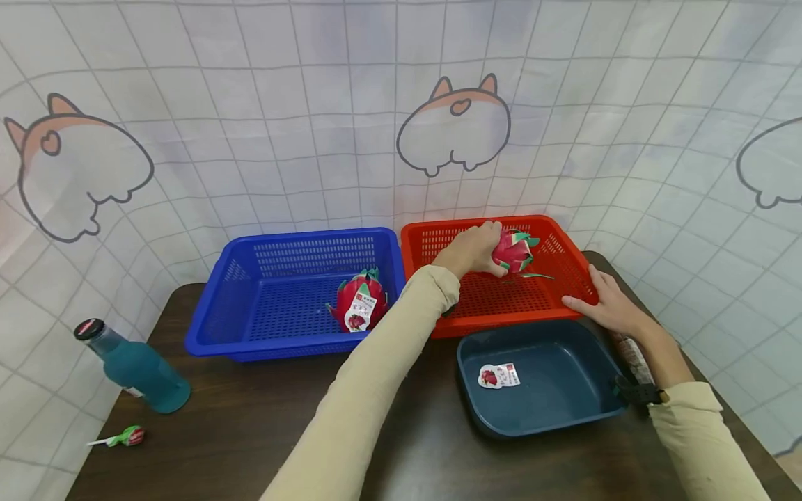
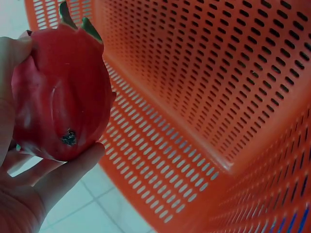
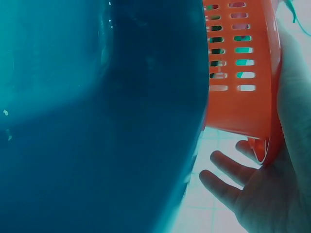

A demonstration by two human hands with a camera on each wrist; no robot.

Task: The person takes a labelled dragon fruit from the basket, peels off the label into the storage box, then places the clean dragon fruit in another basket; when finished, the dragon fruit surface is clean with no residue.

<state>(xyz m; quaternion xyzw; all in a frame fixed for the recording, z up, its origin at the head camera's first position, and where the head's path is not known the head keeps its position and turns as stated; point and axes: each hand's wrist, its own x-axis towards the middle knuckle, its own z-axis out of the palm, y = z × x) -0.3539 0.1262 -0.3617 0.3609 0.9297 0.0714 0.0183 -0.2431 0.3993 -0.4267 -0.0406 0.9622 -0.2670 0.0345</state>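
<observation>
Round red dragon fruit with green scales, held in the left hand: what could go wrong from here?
The dragon fruit could slip: its skin looks smooth and only the left hand holds it. The right hand touches the rim of the perforated red plastic basket; an uneven push might knock it against the dark blue plastic tub close to its near side.

A: Head view's up high, looking forward and down across the desk [image 1: 250, 417]!
B: Left wrist view's in tight, peering into the red basket [image 1: 507, 299] past the fruit [image 2: 63, 92]!
A: Right wrist view, close by the tray [image 1: 557, 390], faces the basket's outer wall.
B: Head and left share that fruit; all three catch the basket!
</observation>
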